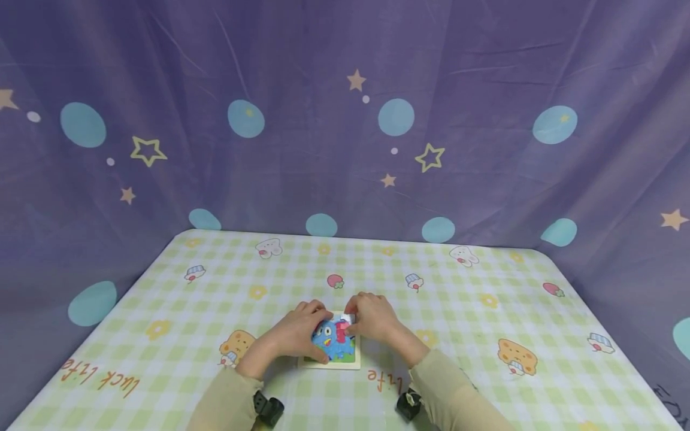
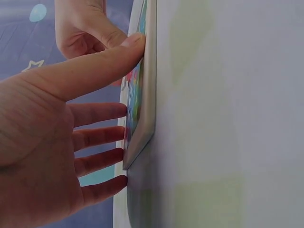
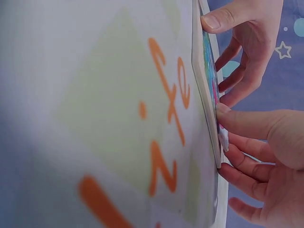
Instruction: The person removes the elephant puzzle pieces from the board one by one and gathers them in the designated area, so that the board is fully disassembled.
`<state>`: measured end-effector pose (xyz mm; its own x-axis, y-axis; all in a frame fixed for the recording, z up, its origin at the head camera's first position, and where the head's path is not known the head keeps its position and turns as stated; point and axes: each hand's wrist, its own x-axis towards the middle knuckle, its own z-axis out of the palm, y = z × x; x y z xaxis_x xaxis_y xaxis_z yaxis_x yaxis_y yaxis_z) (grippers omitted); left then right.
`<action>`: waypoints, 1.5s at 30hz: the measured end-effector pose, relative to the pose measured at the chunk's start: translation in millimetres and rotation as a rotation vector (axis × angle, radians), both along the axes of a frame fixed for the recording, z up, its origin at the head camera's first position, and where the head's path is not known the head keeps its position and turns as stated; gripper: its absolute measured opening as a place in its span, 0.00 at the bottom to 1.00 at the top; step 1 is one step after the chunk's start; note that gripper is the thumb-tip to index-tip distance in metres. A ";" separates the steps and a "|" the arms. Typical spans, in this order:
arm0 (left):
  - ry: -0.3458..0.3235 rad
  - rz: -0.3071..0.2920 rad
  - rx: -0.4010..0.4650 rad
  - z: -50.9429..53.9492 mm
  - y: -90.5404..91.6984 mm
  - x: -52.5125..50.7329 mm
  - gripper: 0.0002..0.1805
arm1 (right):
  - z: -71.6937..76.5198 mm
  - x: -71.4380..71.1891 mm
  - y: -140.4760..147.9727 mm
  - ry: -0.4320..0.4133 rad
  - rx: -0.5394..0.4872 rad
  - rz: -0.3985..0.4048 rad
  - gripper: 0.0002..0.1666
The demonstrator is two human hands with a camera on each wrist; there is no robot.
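A small flat jigsaw puzzle in a pale wooden tray (image 1: pixel 350 366) lies on the table, picturing a blue cartoon animal (image 1: pixel 338 350) with big eyes. My left hand (image 1: pixel 295 330) spans the tray's left side. Its thumb (image 2: pixel 135 42) presses near the front edge, while straight, spread fingers touch the side in the left wrist view. At the tray's far right corner, my right hand (image 1: pixel 374 315) pinches a puzzle piece (image 3: pixel 223 132) between thumb and fingers. That piece looks slightly tilted above the tray, partly hidden by the fingers.
A green-and-white checked tablecloth (image 1: pixel 215 305) with printed cartoons covers the table. Behind and beside it hangs a purple curtain (image 1: pixel 312 173) with stars and blue ovals. Dark wrist cameras (image 1: pixel 269 410) sit below both sleeves.
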<state>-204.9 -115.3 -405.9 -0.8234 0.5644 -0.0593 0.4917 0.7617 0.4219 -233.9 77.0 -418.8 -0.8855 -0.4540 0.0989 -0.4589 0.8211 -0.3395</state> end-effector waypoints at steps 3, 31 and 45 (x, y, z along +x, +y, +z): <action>-0.001 0.003 0.004 0.7 0.1 0.4 0.42 | 1.2 0.5 0.4 0.007 -0.006 0.009 0.19; 0.013 0.005 -0.006 -2.9 -2.4 -2.4 0.42 | 2.6 0.1 6.6 -0.086 -0.172 0.049 0.11; 0.011 0.002 -0.017 -3.5 -1.5 -2.9 0.42 | 1.5 -0.8 13.1 -0.078 -0.258 0.041 0.08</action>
<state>-207.9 -116.8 -409.4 -0.8250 0.5620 -0.0594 0.4950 0.7694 0.4037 -234.6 90.1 -417.2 -0.8765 -0.4581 0.1483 -0.4541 0.6841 -0.5707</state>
